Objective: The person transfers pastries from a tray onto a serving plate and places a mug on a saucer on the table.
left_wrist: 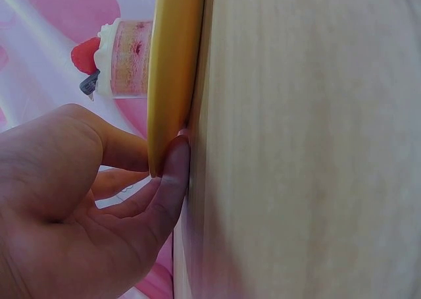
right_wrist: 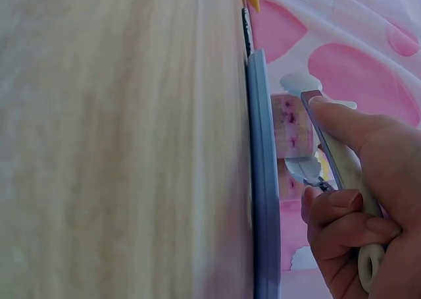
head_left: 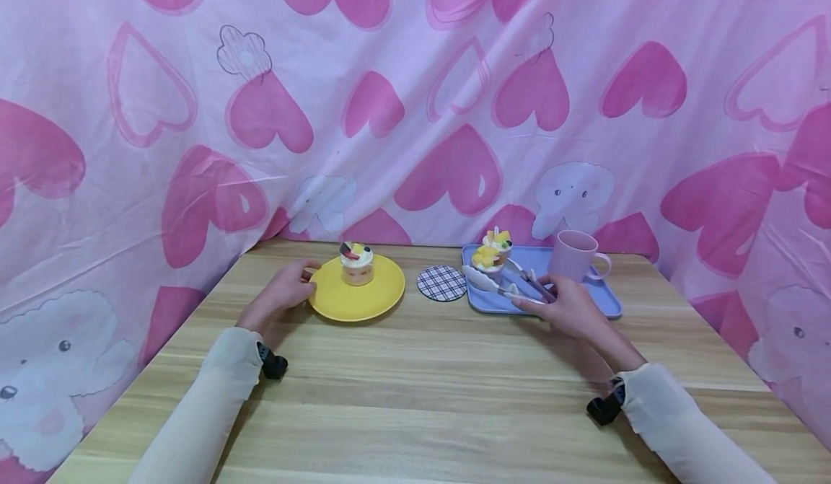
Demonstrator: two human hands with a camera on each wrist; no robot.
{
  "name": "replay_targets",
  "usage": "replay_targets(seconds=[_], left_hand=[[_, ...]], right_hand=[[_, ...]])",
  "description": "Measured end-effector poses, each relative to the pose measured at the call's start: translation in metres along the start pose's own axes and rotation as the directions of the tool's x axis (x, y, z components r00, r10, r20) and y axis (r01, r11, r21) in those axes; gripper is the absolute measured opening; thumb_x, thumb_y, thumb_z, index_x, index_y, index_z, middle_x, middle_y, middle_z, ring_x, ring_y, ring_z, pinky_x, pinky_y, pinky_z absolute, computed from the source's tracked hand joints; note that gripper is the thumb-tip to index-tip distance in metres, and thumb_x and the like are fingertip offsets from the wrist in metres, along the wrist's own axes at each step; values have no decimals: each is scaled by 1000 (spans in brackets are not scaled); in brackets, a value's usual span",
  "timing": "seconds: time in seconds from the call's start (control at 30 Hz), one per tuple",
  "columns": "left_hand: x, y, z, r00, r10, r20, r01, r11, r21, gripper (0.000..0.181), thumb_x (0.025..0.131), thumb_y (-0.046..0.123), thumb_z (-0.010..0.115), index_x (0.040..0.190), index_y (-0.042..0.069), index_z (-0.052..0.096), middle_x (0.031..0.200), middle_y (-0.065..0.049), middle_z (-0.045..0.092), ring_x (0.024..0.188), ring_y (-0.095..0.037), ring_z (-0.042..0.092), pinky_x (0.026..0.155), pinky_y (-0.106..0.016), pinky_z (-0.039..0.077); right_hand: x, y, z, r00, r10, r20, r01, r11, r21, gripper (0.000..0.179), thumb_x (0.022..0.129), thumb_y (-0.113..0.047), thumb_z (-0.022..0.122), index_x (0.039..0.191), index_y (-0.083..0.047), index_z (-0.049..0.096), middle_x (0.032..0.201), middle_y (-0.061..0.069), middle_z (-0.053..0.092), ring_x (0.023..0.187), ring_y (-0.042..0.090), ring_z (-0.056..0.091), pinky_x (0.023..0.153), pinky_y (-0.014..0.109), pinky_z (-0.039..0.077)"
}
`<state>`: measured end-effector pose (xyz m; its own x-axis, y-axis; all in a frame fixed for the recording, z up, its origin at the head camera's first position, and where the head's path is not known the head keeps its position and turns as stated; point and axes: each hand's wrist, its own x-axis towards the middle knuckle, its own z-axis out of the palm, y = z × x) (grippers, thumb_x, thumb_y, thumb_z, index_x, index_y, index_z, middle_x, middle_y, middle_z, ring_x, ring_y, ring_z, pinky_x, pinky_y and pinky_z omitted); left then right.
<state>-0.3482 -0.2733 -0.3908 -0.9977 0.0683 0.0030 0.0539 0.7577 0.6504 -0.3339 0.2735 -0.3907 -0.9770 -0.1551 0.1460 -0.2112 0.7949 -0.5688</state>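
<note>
At the left, my left hand (head_left: 288, 287) pinches the rim of a round yellow plate (head_left: 337, 304), fingertips under its edge and thumb on the rim. A small dessert cup (head_left: 358, 270) with cream and fruit, a strawberry (left_wrist: 85, 55) among it, stands upright on the plate. My right hand (head_left: 568, 307) grips serving tongs (head_left: 482, 280) over a blue tray (head_left: 607, 306). The spread tong ends lie on either side of the nearer dessert cup (head_left: 488, 259), topped with yellow fruit. Just behind it is another fruit-topped dessert cup (head_left: 500, 239).
A pink mug (head_left: 573, 255) stands at the tray's right end, its handle to the right. Between plate and tray lies a round checked coaster (head_left: 441, 283). A pink heart-patterned curtain (head_left: 448, 166) hangs behind the wooden table (head_left: 415, 397).
</note>
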Motion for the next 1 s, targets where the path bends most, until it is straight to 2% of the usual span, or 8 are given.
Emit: replay_targets(seconds=[0.2,0.33,0.6,0.83,1.0], left_hand=[[-1,1,-1,1000,4,1,-4,1000,4,56,102,6,56,156,-7,46,141,-35,60,126,-43,62,104,-51,58],[-1,1,-1,1000,4,3,-4,1000,2,56,102,6,56,156,-7,46,141,-35,60,125,-43,62,104,-51,58],[0,1,-2,1000,-17,6,17,1000,-7,57,102,7,55,157,-5,46,143,-34,59,126,-42,61,106,-51,57],[1,0,-2,1000,-21,4,21,1000,-13,57,102,7,55,157,-5,46,144,-33,59,127,-42,60,107,-52,57],[2,-2,-1,1000,-25,5,25,1000,-14,56,102,7,55,157,-3,47,145,-32,59,127,-41,61,108,-51,57]], right_hand=[[3,2,3,997,34,65,-32,999,-25,83,86,-73,78,134,-5,70,79,7,61,74,23,60,60,29,45],[3,3,4,996,40,86,-38,999,-23,82,86,-73,77,134,-7,70,72,5,58,67,22,58,55,29,43],[2,6,2,996,35,85,-32,999,-27,94,89,-70,77,152,-2,61,71,4,53,69,22,56,54,28,42],[1,6,1,996,29,85,-26,999,-35,90,90,-68,77,150,-3,62,70,3,52,68,23,55,55,27,41],[1,6,-1,995,32,91,-27,998,-53,94,91,-70,74,155,-3,58,68,2,47,66,23,52,54,27,39]])
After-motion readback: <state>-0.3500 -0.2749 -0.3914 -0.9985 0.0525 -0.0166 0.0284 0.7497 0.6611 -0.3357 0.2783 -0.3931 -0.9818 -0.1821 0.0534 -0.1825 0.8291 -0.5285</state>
